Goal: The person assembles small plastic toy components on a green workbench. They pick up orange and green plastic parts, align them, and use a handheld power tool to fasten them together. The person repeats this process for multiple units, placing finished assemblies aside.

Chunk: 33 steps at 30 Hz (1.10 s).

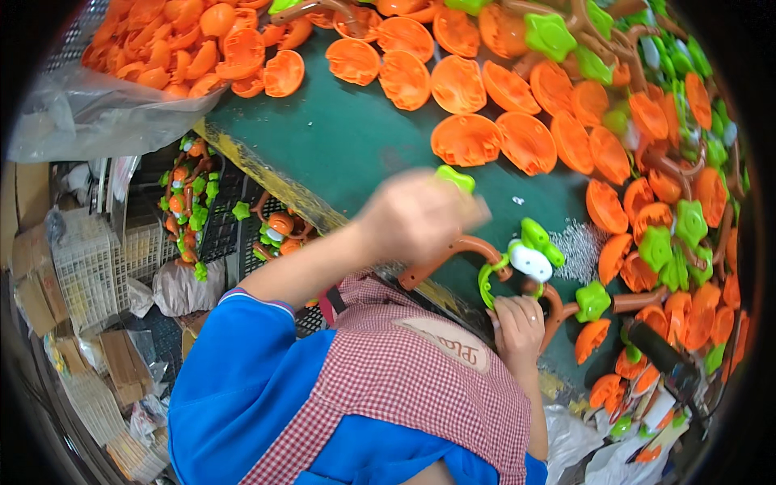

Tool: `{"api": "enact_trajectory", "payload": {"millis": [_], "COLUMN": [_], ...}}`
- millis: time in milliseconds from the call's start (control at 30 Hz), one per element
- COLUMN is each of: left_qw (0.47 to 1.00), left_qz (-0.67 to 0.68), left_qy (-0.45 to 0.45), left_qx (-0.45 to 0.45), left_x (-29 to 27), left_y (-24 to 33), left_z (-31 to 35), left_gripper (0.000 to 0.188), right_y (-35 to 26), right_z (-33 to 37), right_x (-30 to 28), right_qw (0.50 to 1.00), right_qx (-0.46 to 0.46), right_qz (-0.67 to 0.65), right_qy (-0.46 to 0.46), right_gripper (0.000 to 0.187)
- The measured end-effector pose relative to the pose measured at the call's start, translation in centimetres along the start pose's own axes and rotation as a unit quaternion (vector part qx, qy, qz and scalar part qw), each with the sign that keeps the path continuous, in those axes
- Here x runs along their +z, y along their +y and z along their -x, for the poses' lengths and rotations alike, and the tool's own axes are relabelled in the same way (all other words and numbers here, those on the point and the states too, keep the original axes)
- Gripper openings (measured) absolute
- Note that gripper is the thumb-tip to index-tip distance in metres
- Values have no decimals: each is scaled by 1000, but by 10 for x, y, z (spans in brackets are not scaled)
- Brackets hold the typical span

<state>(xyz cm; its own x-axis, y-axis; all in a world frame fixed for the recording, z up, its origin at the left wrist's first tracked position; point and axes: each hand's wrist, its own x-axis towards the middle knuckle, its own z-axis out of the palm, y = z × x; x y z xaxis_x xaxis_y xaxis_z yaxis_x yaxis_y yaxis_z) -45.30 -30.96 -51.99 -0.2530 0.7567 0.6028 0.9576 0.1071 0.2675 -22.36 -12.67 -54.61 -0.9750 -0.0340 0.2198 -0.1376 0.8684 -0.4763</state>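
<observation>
My left hand [424,214] is raised over the near edge of the green tabletop, smeared by motion, so its grip cannot be made out. A bright green star-shaped piece [457,178] shows just beyond its fingers. To the right, my right hand [519,323] is closed on the near side of a partly assembled plastic toy [529,263]. This toy has a white oval part, green lobes, a thin green curved strip [485,284] and brown parts. A curved brown tube [453,255] lies left of it, and another brown tube [554,315] is beside my right hand.
Orange half shells [467,139] stand in rows beyond my hands and pile up rightward. Small silvery screws [580,252] are heaped beside the toy. A dark powered driver [663,347] lies at right. A plastic-lined heap of orange shells [186,44] is far left; crates [85,259] stand below.
</observation>
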Motion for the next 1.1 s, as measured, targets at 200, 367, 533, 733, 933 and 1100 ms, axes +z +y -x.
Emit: {"api": "enact_trajectory", "payload": {"millis": [200,367,533,733,933,1100], "left_qw": [903,914,997,969,927,778], "left_qz": [-306,-262,-71,131,156,272], "left_qy": [25,35,-1,-15,-218,-409], "left_qx": [-301,-306,44,208,-261,-392], "left_x": [-6,-10,-16,36,53,68], "left_y": [-135,-140,-23,42,48,46], "left_z": [31,34,0,-11,-7,-43], "left_gripper": [29,23,15,20,49,69], "right_y": [-4,-3,-3,4,10,15], "right_z": [-12,-10,-6,-11,43,49], "right_x": [5,0,-11,-28,-4,8], "right_qw": [999,998,936,770,694,722], "right_qx": [-18,-32,156,358,425,363], "right_qz": [-27,-51,-287,-508,-410,-411], "right_qy": [-8,24,127,144,412,422], "right_gripper": [23,20,54,36,24,24]}}
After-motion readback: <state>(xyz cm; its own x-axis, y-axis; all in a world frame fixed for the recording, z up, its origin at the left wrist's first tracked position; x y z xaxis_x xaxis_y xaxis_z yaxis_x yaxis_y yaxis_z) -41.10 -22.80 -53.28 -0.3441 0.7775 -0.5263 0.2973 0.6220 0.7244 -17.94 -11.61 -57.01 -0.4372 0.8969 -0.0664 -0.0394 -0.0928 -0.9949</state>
